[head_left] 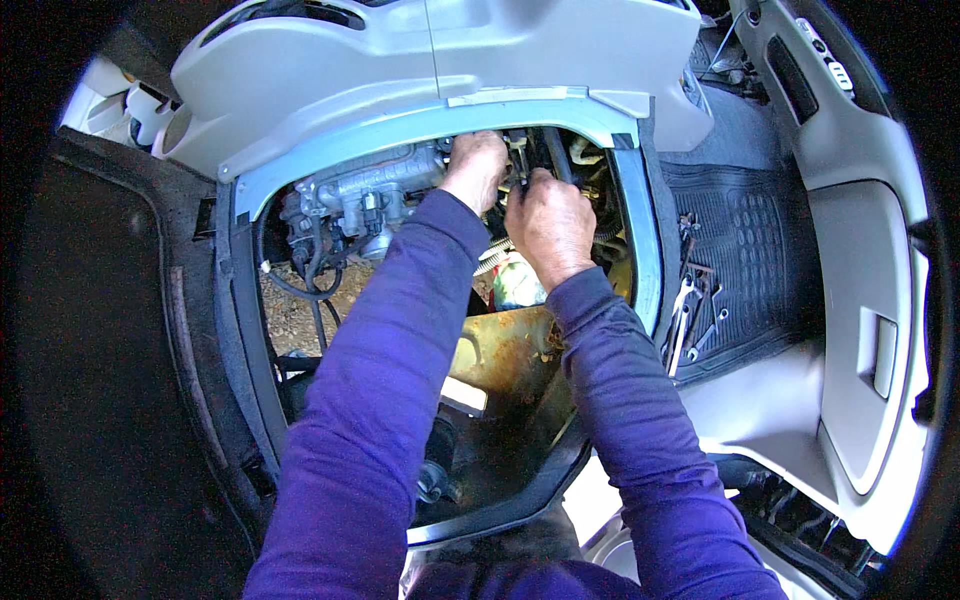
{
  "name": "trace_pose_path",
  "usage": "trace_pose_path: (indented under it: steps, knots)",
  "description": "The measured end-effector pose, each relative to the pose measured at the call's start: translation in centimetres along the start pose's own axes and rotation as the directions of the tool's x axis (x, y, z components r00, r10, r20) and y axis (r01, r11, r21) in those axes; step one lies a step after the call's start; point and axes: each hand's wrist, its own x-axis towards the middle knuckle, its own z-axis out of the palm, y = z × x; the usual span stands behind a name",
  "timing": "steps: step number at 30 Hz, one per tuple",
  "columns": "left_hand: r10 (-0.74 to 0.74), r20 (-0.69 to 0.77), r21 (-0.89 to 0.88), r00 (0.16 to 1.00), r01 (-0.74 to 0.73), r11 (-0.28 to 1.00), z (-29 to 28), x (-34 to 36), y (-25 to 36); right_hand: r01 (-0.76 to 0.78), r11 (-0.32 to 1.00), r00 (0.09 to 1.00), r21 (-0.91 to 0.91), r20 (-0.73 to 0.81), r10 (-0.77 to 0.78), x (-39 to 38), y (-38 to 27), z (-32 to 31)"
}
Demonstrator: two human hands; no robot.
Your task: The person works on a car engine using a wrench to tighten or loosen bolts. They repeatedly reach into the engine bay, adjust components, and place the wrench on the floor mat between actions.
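Note:
In the head view my left hand (478, 165) reaches into an engine opening with light blue rim (520, 112), beside a grey metal engine part (360, 195). Its fingers are curled, their tips hidden among dark parts. My right hand (550, 222) is just to its right and a little lower, fingers bent around something dark that I cannot make out, near a black hose (555, 150). Below the hands lie a corrugated hose (495, 255), a pale multicoloured object (515, 280) and a rusty metal panel (510, 370).
Grey plastic trim (540, 50) runs behind the opening. Several wrenches (685, 315) and other tools lie on a black rubber mat (760, 250) at the right, beside a door panel (860, 300). A dark carpeted surface (110, 320) fills the left.

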Motion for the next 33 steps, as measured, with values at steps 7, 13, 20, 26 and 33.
trace_pose_path:
  steps: [7, 13, 20, 26, 33]
  knots:
    - [0.305, 0.263, 0.319, 0.916, -0.380, 0.868, -1.4, 4.4, -3.1, -0.085, 0.996, 0.985, -0.006, 0.148, 0.085, 0.1, 0.4, -0.6]
    - [0.288, 0.542, 0.736, 0.790, -0.611, 0.291, -3.0, 6.7, -3.1, -0.091, 0.995, 0.960, -0.035, 0.263, 0.097, 0.6, 0.3, -1.1]
    - [-0.045, 0.245, -0.028, 0.968, 0.054, 0.998, -1.1, 1.2, -0.2, 0.064, 0.993, 0.977, 0.101, -0.208, -0.042, 4.2, -1.0, -0.8]
    - [-0.028, 0.125, -0.085, 0.992, 0.039, 0.996, -1.1, -0.1, -0.1, 0.108, 0.980, 0.982, 0.167, -0.175, -0.078, 2.9, -0.3, -0.5]
    - [0.262, 0.387, 0.598, 0.884, -0.457, 0.659, -1.4, 5.4, -2.7, -0.057, 0.994, 0.954, -0.089, 0.289, 0.080, 1.6, -0.3, -1.8]
